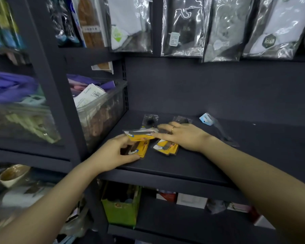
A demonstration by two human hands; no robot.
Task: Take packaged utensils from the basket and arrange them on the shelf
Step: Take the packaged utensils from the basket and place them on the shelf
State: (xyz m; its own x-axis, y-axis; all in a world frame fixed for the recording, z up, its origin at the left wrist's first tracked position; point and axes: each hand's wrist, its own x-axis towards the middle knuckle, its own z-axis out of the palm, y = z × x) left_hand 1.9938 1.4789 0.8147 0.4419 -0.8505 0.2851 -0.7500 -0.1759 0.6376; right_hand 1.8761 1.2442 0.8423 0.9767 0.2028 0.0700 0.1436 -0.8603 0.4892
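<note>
Left hand point(115, 153) clamped on a yellow packet point(142, 150) — right hand point(180, 136) flat, fingers apart, pinning the packets point(166, 147) on the shelf point(183, 166) to line them up.

I note yellow-carded packets point(166, 147) on a dark grey shelf point(192, 161); below, a green box point(120, 211); one blue-tagged clear packet point(207, 119) behind.

Small retail shop or stockroom: dark metal shelf point(183, 166) with plastic-bagged goods point(183, 27) hanging above it, clear bin of tagged items point(102, 110) left of it, boxed stock point(191, 200) below.
</note>
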